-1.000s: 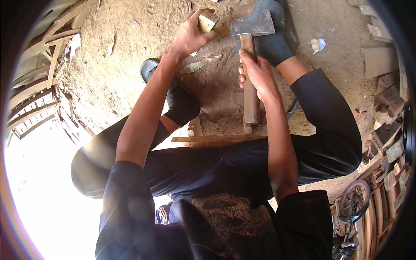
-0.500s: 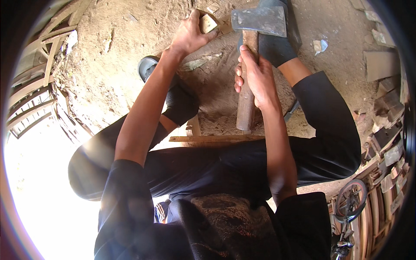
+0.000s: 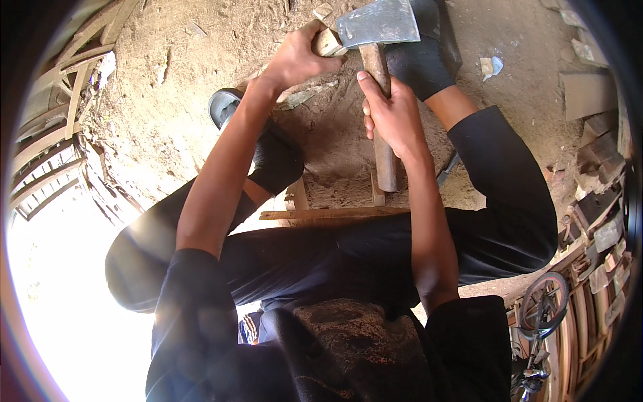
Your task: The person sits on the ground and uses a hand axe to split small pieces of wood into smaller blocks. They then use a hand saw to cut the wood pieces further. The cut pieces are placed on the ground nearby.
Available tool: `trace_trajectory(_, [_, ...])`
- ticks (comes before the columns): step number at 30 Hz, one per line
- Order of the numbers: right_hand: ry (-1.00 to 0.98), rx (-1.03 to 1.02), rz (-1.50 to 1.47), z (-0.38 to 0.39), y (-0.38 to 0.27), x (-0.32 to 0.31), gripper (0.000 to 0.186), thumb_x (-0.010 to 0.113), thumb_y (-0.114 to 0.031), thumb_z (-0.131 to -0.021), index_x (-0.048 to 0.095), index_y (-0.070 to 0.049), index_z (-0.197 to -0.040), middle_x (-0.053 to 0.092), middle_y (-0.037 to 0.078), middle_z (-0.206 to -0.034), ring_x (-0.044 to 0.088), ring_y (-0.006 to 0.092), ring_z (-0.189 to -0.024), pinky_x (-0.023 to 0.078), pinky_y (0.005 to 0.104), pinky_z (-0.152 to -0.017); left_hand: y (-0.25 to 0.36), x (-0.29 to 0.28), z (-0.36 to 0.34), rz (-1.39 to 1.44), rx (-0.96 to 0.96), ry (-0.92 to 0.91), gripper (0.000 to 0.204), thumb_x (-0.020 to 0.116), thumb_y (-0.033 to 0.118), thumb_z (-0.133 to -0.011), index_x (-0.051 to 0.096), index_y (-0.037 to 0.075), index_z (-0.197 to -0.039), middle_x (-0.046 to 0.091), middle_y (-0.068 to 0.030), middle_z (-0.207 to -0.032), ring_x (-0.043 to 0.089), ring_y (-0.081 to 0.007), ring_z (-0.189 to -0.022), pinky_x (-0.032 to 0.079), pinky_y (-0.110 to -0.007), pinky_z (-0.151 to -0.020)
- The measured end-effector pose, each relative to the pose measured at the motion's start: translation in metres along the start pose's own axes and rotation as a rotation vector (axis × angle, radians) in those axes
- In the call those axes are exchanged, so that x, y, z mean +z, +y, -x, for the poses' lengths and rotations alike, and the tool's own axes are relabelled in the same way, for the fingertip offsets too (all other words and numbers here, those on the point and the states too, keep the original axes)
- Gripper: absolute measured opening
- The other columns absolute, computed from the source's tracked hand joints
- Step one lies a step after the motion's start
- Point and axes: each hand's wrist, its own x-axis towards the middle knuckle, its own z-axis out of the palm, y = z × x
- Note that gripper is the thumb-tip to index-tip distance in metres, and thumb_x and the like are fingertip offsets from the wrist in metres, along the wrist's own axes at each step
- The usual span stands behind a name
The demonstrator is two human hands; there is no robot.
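My right hand [image 3: 395,117] is wrapped round the wooden handle of an axe [image 3: 379,25], thumb laid along the shaft. The broad grey head sits at the far end of the handle, in front of my right foot. To its left, my left hand [image 3: 300,59] grips a small pale block of wood [image 3: 327,43] between thumb and fingers. The axe head's left edge is right by the block's right end; whether they touch I cannot tell. The handle's butt hangs over the ground between my legs.
I sit on a low wooden seat [image 3: 321,214]. A sandal [image 3: 224,107] is by my left foot. Wood chips [image 3: 323,11] and a scrap [image 3: 492,68] lie on the dirt ground [image 3: 207,53]. Stacked wood [image 3: 599,161] and a bicycle wheel [image 3: 543,305] stand at the right.
The axe head has moved left and slightly upward and tilted, toward the block. My left hand has turned the block and shifted a little right.
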Motion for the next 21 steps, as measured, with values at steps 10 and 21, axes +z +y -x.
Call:
trace_trajectory(10, [0.034, 0.084, -0.107, -0.015, 0.015, -0.015, 0.030, 0.061, -0.032, -0.093, 0.057, -0.001, -0.090, 0.052, 0.001, -0.060, 0.051, 0.0096, -0.044, 0.045, 0.0281, -0.038, -0.038, -0.011, -0.031, 0.266, -0.659, 0.476, 0.063, 0.049, 0.045, -0.092, 0.037, -0.011, -0.118, 0.056, -0.0179, -0.096, 0.058, -0.0240, -0.089, 0.051, -0.037, -0.072])
trace_trajectory(21, [-0.049, 0.191, -0.002, -0.022, 0.039, 0.004, 0.030, 0.060, -0.035, -0.093, 0.056, -0.005, -0.094, 0.051, 0.000, -0.061, 0.049, 0.0086, -0.044, 0.043, 0.0267, -0.039, -0.073, 0.008, 0.006, -0.654, -0.241, 0.281, 0.076, 0.030, 0.060, -0.096, 0.022, 0.005, -0.147, 0.022, -0.0222, -0.153, 0.011, -0.0383, -0.145, 0.011, -0.064, -0.112])
